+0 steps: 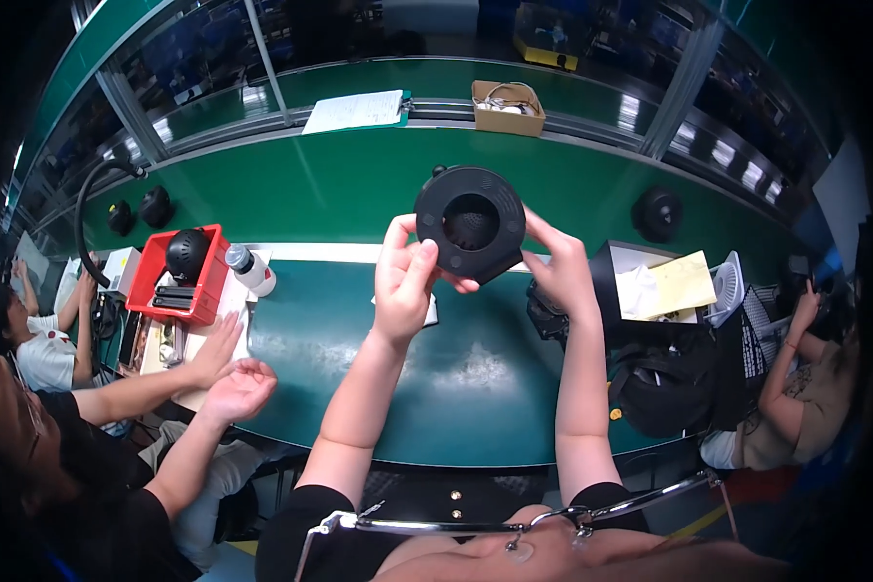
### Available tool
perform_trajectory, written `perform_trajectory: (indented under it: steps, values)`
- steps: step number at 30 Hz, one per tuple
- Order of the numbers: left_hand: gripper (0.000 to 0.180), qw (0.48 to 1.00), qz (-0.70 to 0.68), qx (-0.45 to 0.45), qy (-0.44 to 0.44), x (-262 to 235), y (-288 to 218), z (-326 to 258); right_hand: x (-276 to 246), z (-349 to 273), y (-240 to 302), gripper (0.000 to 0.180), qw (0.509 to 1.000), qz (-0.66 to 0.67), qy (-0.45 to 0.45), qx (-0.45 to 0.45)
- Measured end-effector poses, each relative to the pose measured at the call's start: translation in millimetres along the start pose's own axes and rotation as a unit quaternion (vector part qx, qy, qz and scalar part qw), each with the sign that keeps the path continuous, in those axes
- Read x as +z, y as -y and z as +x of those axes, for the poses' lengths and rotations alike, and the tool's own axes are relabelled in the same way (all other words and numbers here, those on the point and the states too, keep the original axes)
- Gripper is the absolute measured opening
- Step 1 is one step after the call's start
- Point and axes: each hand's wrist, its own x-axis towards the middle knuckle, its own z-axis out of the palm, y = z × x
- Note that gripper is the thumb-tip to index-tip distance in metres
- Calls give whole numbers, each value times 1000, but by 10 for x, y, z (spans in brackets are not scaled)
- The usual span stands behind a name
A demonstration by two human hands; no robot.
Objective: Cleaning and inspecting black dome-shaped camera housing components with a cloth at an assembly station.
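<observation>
Above the middle of the green table I hold up a black round plastic housing (470, 231). Its ring-shaped underside is tilted toward me, and a slotted dome shows inside the central opening. My left hand (404, 283) grips the left and lower rim, thumb on the ring's face and fingers behind. At the right rim, my right hand (565, 267) has its fingers partly behind the housing and its thumb near the lower right edge. Beneath my left hand a small white item (431, 312) lies on the table, partly hidden.
To the left, a red bin (213, 254) holds a black dome, beside a white bottle (250, 271). A co-worker's hands (233, 383) are close on that side. At right are black parts (547, 312), a box with yellow paper (682, 283) and a black bag (655, 388). A cardboard box (509, 109) stands behind.
</observation>
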Motion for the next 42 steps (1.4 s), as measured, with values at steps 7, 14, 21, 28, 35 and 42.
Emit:
perform_trajectory:
  steps: [7,14,21,28,35,42]
  values:
    - [22,997,76,19,16,155,-66,-59,159,-137,599,73,959,245,-139,26]
    - [23,989,147,16,-7,163,41,-77,346,-129,587,55,961,179,-211,-14]
    - [24,998,30,-47,-21,124,-41,-7,272,-189,642,32,962,171,-211,19]
    - [24,996,14,-84,-39,48,-180,-1,185,-251,832,33,930,336,-119,90]
    - [24,996,28,-78,-36,26,-250,-8,205,-243,911,29,924,358,-98,95]
    - [24,996,31,-75,-24,-31,-260,-9,223,-248,872,23,923,359,-87,107]
